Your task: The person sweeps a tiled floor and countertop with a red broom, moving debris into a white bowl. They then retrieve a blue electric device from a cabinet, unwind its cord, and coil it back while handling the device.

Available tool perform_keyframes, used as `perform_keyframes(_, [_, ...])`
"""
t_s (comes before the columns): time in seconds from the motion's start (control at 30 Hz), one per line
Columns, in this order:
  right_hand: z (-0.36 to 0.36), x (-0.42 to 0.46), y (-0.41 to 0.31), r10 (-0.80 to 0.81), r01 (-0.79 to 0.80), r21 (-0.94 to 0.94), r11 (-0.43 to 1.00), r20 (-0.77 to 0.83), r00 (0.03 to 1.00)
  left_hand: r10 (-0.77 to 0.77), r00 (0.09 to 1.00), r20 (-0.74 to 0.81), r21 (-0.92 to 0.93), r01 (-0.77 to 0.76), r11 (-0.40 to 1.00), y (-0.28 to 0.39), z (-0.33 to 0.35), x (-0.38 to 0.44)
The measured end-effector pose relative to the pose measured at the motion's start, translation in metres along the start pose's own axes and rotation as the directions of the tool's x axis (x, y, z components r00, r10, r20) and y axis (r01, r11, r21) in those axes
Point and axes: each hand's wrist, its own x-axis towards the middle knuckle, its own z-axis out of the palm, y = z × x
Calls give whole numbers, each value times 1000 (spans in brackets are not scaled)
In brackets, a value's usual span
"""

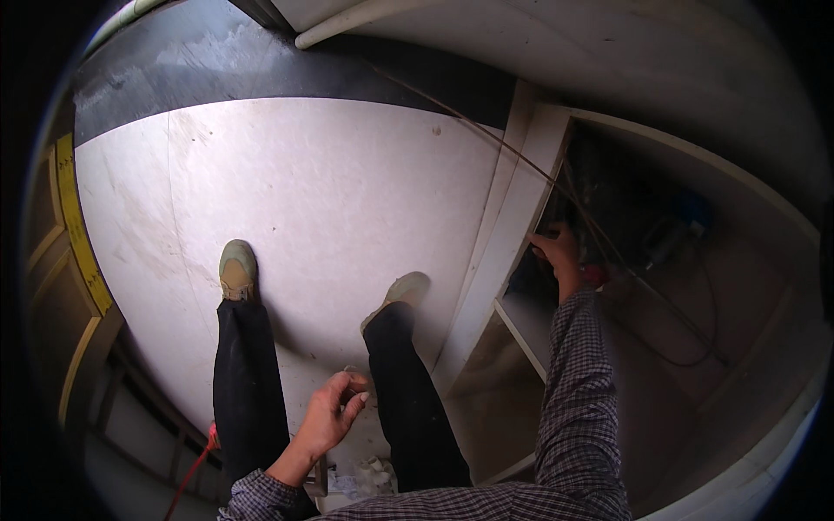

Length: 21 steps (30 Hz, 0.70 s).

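Note:
My right hand [557, 247] reaches into an open-fronted white cabinet [521, 202], its fingertips close to the front upright. What its fingers touch is too dark to tell. A long thin rod [482, 127] slants over the floor into the cabinet, passing above that hand. Just past the wrist lies a red object [595, 276]. Deeper inside are a blue-ended object [694, 211] and a cord [715, 312], both dim. My left hand [332, 407] hangs in front of my legs with its fingers curled; whether something small is between thumb and fingers cannot be made out.
Both my shoes stand on the pale floor [313, 195], which has a dark band along its far edge. White pipe fittings in a clear bag [374, 475] lie by my legs. A red cord [192, 475] and a yellow strip [78, 228] are at the left.

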Motion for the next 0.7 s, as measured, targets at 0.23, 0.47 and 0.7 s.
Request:
perform_keyframes(0.23, [5, 16, 50, -315, 202, -337, 920, -325, 892, 38, 999, 16, -54, -37, 998, 2, -3, 1])
perform_keyframes(0.47, [34, 12, 58, -411, 236, -804, 546, -12, 911, 113, 994, 3, -22, -113, 993, -5, -2, -5])
perform_keyframes(0.7, [14, -32, 51, -494, 316, -618, 720, -137, 858, 100, 995, 32, 14, -100, 995, 3, -4, -7])
